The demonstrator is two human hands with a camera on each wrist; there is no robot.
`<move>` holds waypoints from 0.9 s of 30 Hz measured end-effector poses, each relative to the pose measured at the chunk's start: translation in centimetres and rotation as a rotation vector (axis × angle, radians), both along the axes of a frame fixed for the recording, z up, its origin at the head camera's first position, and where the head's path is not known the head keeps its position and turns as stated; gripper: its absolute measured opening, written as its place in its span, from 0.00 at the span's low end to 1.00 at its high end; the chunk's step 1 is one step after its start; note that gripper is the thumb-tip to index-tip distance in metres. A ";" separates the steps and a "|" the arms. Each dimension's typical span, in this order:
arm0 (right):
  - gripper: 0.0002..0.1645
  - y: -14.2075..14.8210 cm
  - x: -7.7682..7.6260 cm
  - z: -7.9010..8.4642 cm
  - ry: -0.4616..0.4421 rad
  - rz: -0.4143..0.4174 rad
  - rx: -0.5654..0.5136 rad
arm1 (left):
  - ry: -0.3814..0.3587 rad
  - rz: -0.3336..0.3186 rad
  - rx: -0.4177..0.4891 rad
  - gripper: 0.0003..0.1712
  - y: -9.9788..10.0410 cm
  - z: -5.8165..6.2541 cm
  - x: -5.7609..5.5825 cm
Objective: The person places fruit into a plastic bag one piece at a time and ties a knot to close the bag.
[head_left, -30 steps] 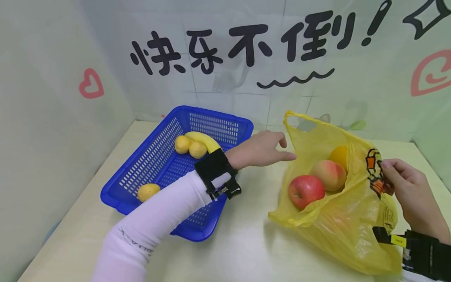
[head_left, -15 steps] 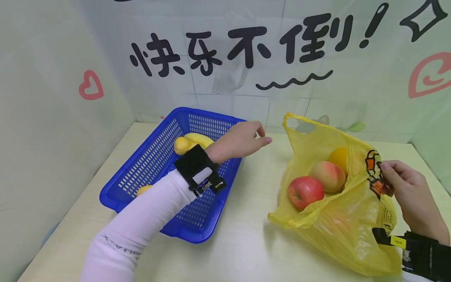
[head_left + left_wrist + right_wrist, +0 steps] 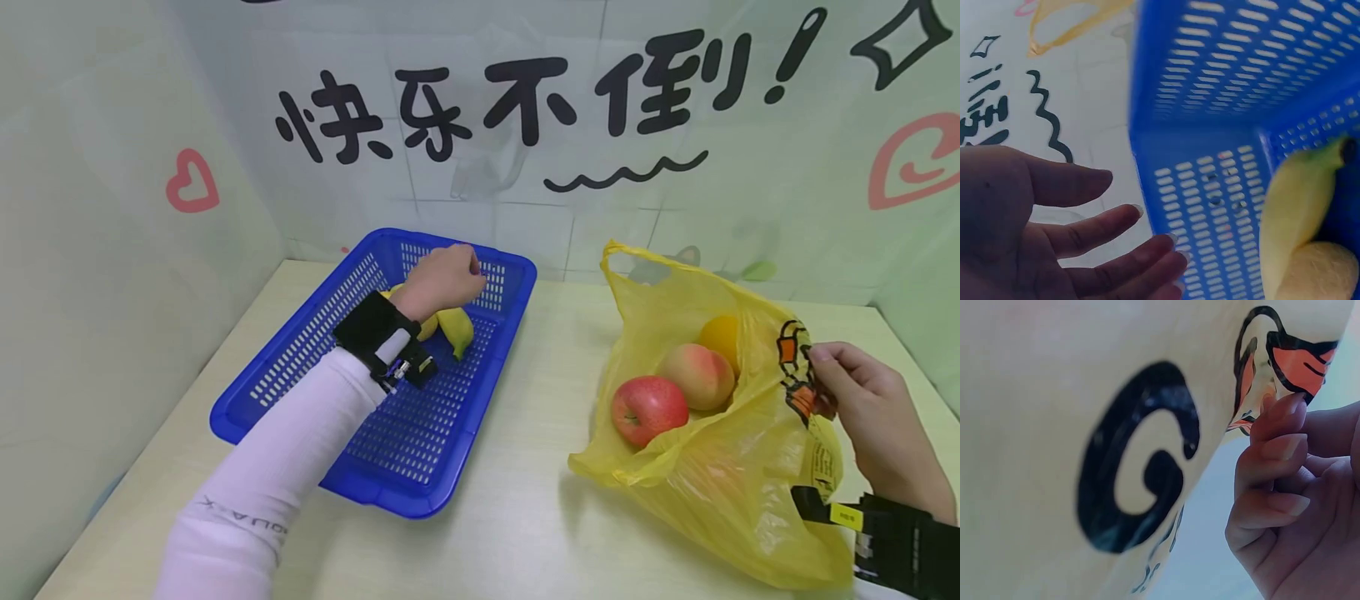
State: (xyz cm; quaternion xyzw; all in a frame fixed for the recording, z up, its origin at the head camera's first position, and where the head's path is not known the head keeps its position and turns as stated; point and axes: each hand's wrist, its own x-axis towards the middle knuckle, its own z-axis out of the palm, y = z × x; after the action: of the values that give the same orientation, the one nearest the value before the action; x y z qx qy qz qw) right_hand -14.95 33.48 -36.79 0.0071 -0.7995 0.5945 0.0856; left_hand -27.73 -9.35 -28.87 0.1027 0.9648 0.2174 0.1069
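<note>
My left hand (image 3: 444,277) hovers over the far part of a blue plastic basket (image 3: 480,433), its fingers loosely extended and holding nothing in the left wrist view. Below it lies a banana (image 3: 456,332), partly hidden by the hand and wrist, and a round yellow fruit (image 3: 1319,275) sits against the banana. At the right, my right hand (image 3: 873,408) pinches the edge of a yellow plastic bag (image 3: 757,500) and holds its mouth open. Inside the bag are a red apple (image 3: 649,410), a peach (image 3: 699,377) and an orange round fruit (image 3: 720,337).
The basket and bag stand apart on a pale tabletop (image 3: 525,500). Behind them rises a wall covering (image 3: 510,225) with large black characters; another pale wall (image 3: 90,250) borders the left side.
My left hand has moved left, from beside the bag's mouth to above the basket. My right hand keeps its hold on the bag.
</note>
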 end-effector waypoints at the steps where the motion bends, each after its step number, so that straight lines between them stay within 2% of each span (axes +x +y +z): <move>1: 0.11 0.0 0.0 0.0 0.000 -0.001 0.004 | -0.006 0.002 -0.027 0.05 -0.2 -0.3 -0.2; 4: 0.11 0.2 0.0 -0.1 -0.001 -0.005 0.017 | -0.016 -0.007 -0.094 0.07 -0.4 -1.3 -0.9; 6: 0.11 0.2 0.0 -0.2 0.001 -0.004 0.021 | -0.011 -0.027 -0.123 0.03 -0.5 -2.0 -1.2; 11: 0.11 0.2 -0.1 -0.2 0.000 -0.005 0.020 | -0.005 -0.102 -0.185 0.25 -0.8 -3.3 -1.8; 15: 0.11 0.1 -0.1 -0.2 -0.006 -0.012 0.016 | -0.035 -0.151 -0.281 0.27 -0.9 -4.2 -2.2; 20: 0.12 0.1 -0.1 -0.1 -0.011 -0.018 0.006 | -0.056 -0.196 -0.388 0.28 -1.0 -5.0 -2.0; 27: 0.12 0.1 -0.1 -0.1 -0.013 -0.023 0.042 | 0.081 -0.255 -0.497 0.23 -0.7 -6.2 -1.5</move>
State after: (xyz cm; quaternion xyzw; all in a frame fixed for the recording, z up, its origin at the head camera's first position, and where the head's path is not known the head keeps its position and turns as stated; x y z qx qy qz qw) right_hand -15.06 33.58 -36.94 -0.0043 -0.8124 0.5766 0.0869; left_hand -29.27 -10.01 -35.02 0.2025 0.9713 -0.0455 0.1165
